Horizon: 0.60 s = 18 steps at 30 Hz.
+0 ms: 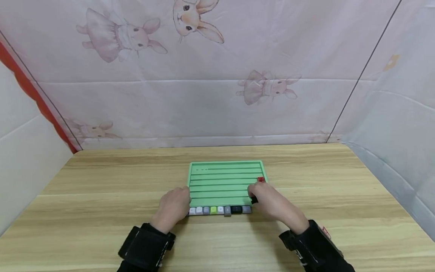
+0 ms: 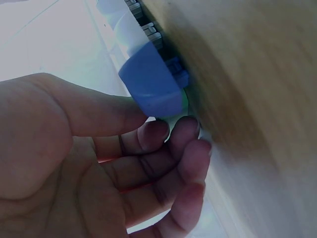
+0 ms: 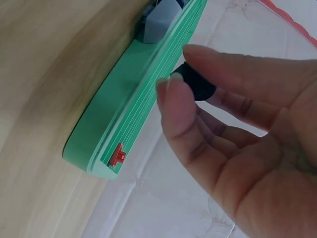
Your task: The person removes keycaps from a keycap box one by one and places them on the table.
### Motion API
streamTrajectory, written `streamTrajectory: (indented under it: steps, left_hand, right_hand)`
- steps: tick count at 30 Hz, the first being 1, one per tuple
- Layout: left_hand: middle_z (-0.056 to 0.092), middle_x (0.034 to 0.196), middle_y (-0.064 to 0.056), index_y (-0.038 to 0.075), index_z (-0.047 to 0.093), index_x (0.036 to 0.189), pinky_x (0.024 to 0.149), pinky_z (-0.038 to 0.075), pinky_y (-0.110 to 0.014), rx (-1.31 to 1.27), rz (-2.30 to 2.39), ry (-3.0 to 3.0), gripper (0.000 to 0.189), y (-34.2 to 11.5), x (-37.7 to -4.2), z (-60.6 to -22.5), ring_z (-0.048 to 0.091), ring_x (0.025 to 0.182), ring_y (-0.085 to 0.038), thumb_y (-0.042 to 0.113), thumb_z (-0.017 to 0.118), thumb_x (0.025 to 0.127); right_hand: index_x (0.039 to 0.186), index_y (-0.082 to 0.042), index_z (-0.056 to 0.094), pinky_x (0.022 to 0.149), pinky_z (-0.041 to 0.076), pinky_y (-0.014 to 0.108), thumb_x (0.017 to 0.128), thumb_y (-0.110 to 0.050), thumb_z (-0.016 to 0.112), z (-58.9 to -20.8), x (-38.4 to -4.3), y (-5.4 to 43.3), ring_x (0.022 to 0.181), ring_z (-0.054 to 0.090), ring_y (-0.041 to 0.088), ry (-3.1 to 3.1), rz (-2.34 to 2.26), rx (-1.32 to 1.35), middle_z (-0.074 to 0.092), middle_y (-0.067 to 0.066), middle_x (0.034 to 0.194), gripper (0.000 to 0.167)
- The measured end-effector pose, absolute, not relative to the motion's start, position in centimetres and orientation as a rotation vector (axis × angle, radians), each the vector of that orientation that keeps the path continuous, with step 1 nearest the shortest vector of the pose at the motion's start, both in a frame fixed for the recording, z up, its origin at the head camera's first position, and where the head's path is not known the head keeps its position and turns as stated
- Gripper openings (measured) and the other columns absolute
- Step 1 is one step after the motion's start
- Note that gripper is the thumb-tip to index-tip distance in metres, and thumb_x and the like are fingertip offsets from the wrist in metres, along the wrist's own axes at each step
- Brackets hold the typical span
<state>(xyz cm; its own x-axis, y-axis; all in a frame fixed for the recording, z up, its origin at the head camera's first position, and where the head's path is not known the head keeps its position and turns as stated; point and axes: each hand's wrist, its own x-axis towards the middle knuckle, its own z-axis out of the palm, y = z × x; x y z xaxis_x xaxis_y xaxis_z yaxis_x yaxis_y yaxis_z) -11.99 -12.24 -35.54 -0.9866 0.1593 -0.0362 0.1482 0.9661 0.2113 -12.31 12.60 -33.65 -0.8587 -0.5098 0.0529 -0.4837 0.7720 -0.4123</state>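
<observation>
A green ridged tray (image 1: pixel 221 192) lies on the table with a row of keycaps along its front edge. My left hand (image 1: pixel 175 204) grips the tray's front left corner, its fingers curled in. In the left wrist view its thumb tip meets a blue-grey keycap (image 2: pixel 151 82) at the row's end. Over the tray's right side, my right hand (image 1: pixel 270 200) pinches a small black keycap (image 3: pixel 197 83) between thumb and index finger. A red keycap (image 1: pixel 260 179) sits at the right end of a tray groove, just beyond that hand.
In the front row are a lime-green keycap (image 1: pixel 213 210), a wide black keycap (image 1: pixel 236 209), and several white and grey ones. The wooden table (image 1: pixel 112 181) extends around the tray. Behind it hangs a pale curtain (image 1: pixel 204 113) printed with rabbits.
</observation>
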Motion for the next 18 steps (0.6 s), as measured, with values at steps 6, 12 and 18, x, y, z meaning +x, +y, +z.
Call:
streamTrajectory:
  steps: [6,12,18]
  left_hand:
    - [0.044,0.059,-0.004,0.002,0.051,0.071,0.043,0.033,-0.025,0.244,0.319,3.067,0.015,-12.29,-12.03,-35.70,0.039,0.051,-0.015,-0.002,0.057,0.084]
    - [0.044,0.059,-0.004,0.002,0.052,0.071,0.043,0.034,-0.025,0.248,0.326,3.067,0.014,-12.32,-11.94,-35.62,0.040,0.051,-0.015,-0.003,0.057,0.083]
    - [0.044,0.059,-0.004,0.002,0.052,0.071,0.043,0.033,-0.025,0.248,0.332,3.063,0.014,-12.38,-11.92,-35.67,0.039,0.051,-0.015,-0.005,0.057,0.082]
  right_hand:
    - [0.078,0.001,0.058,0.060,0.039,0.031,0.068,0.016,0.061,-33.87,-12.25,12.79,0.069,0.043,0.017,2.898,-0.611,-0.822,0.051,0.003,0.073,0.018]
    - [0.075,0.000,0.054,0.058,0.037,0.029,0.067,0.015,0.062,-33.95,-12.21,12.80,0.066,0.041,0.017,2.907,-0.600,-0.829,0.048,0.003,0.071,0.018]
    - [0.077,0.002,0.053,0.053,0.036,0.028,0.068,0.015,0.061,-33.87,-12.12,12.79,0.062,0.042,0.017,2.872,-0.600,-0.825,0.049,0.006,0.069,0.017]
